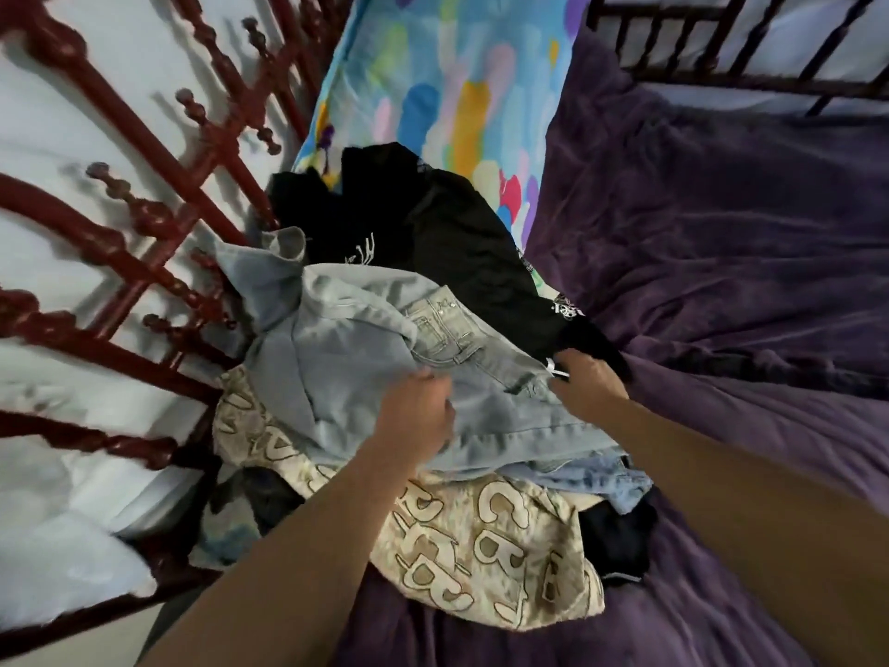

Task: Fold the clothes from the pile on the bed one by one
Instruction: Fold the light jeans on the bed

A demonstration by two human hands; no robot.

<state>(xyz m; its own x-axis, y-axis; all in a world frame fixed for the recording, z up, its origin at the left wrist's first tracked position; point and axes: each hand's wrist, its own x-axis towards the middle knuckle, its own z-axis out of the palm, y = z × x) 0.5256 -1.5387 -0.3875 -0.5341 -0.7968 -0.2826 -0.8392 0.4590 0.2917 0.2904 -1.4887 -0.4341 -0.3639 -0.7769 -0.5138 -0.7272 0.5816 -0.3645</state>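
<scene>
A pile of clothes lies at the left side of the bed. On top is a pair of light blue jeans (pixel 346 349), crumpled, with its waistband and belt loops facing up. My left hand (pixel 416 416) grips the denim near the middle of the garment. My right hand (pixel 589 382) holds the waistband end, beside a small white tag. Behind the jeans lies a black garment with white print (pixel 462 243). Under the jeans sits a cream cloth with large letter patterns (pixel 486 541), and a dark piece (pixel 618 536) shows at its right.
A purple bedspread (pixel 721 223) covers the bed to the right of the pile. A colourful pillow (pixel 447 74) stands at the head. A dark red metal bed frame (pixel 139 223) runs along the left, close against the pile, with a white wall behind it.
</scene>
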